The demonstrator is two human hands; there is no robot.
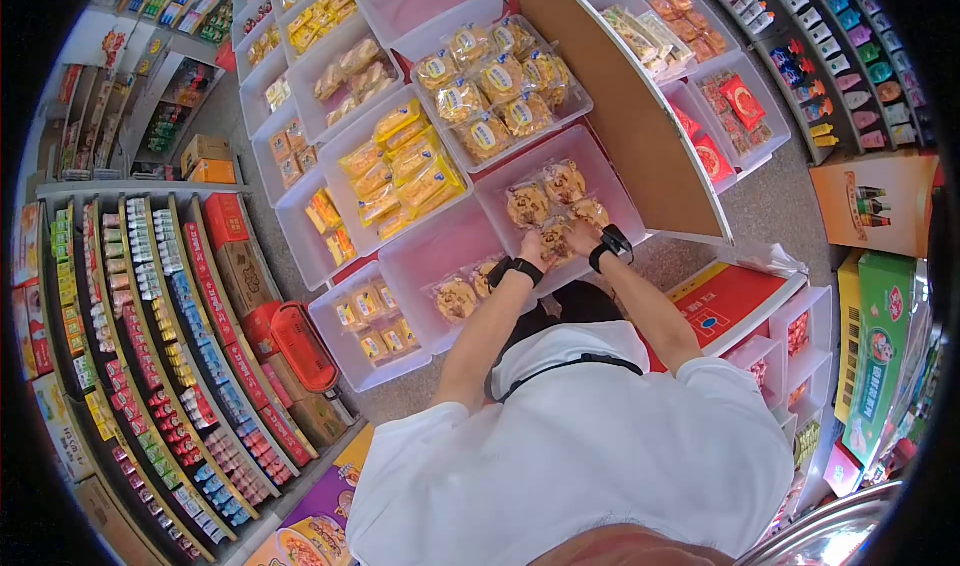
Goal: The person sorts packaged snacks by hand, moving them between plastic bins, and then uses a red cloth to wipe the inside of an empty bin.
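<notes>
Both hands reach into a white plastic bin [615,181] of round, nut-topped pastries in clear wrappers. My left hand [534,251] and my right hand [582,238] are closed on either side of one wrapped pastry [558,248] at the bin's near end. Black bands circle both wrists. Other wrapped pastries [527,205] lie just beyond the hands. To the left, a neighbouring bin [410,256] holds similar pastries [456,299], partly hidden by my left wrist.
Bins of yellow-wrapped cakes [410,171] and round packaged biscuits [500,78] stand beyond. A brown upright panel [640,96] borders the bins on the right. Curved shelves [150,346] are at the left, with a red case [303,346] beside them. A red box [735,301] is at the right.
</notes>
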